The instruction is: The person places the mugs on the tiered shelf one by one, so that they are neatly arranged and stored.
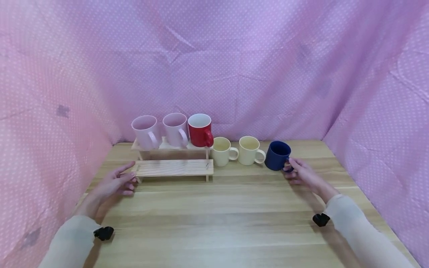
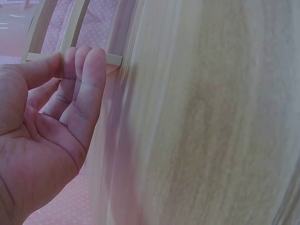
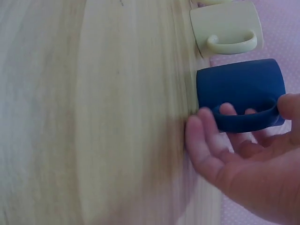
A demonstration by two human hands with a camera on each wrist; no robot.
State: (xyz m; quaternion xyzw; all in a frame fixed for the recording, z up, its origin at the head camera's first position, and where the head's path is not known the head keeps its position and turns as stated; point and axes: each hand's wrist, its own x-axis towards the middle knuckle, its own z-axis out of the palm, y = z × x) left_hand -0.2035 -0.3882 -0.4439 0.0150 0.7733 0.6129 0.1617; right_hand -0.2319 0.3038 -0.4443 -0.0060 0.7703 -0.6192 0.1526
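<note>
A two-step wooden rack (image 1: 174,168) stands at the table's back left, its lower step bare. At that step's left end my left hand (image 1: 112,185) pinches the wood between thumb and fingertips; the left wrist view shows the thumb (image 2: 44,70) and fingers meeting at the rack's end. Far to the right, a dark blue mug (image 1: 276,158) sits upright on the table with its handle toward my right hand (image 1: 306,176). In the right wrist view the fingers curl around the mug's handle (image 3: 246,123), with the thumb (image 3: 288,105) at its top.
Two pale pink mugs (image 1: 145,130) and a red mug (image 1: 200,131), white inside, stand on the upper step. Two cream mugs (image 1: 221,152) stand between rack and blue mug. Pink dotted cloth (image 1: 234,74) hangs behind and beside the wooden table (image 1: 214,223).
</note>
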